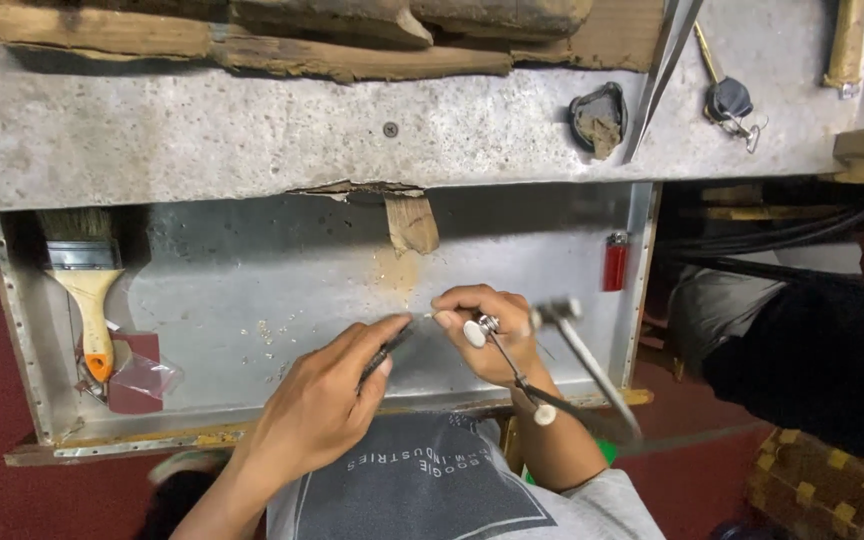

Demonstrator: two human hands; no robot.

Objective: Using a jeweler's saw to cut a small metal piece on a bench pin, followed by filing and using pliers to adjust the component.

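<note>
The light is soft and even, coming from above. The bench edge (252,150) casts a shadow on the metal tray (252,290). The saw frame (592,365) is blurred; the edges bend slightly.

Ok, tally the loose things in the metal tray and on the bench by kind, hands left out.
Paintbrush: 1
Red lighter: 1
Red plastic packet: 1
Key: 1
Long tweezers: 1
Dark dish: 1
Total: 6
</note>
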